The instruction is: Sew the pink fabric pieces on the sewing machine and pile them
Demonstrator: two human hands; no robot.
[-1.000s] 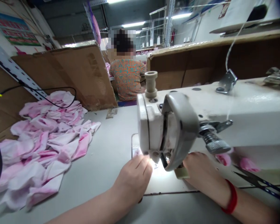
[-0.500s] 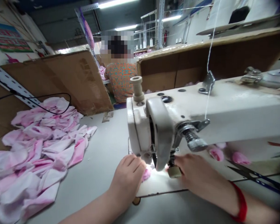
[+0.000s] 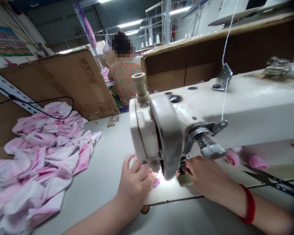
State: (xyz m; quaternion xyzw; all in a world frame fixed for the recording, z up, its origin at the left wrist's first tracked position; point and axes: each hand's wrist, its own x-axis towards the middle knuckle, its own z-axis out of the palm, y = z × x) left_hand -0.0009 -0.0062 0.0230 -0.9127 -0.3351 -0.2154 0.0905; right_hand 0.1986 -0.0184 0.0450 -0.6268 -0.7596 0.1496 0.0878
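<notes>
A white sewing machine [image 3: 250, 114] fills the right side, its lamp brightly lighting the needle area. Just left of the needle, my left hand [image 3: 137, 181] has its fingers bent over a small piece of pink fabric [image 3: 156, 182], most of which they cover. My right hand [image 3: 208, 178] reaches in under the machine head from the right, beside the presser foot bar. The head hides its fingertips, so whatever they touch cannot be made out. White thread [image 3: 226, 98] runs down to the tension knob [image 3: 210, 145].
Loose pink and white fabric pieces [image 3: 46, 156] are heaped on the left of the table [image 3: 98, 186]. Thread snips [image 3: 271, 181] and small pink rolled pieces [image 3: 258, 161] lie at the right. Cardboard panels [image 3: 61, 81] stand behind; beyond them sits a person [image 3: 124, 78].
My left hand has shifted slightly, its fingers lifting and spreading a little, and less pink fabric shows beside it. The view has moved slightly; my right hand stays behind the machine head.
</notes>
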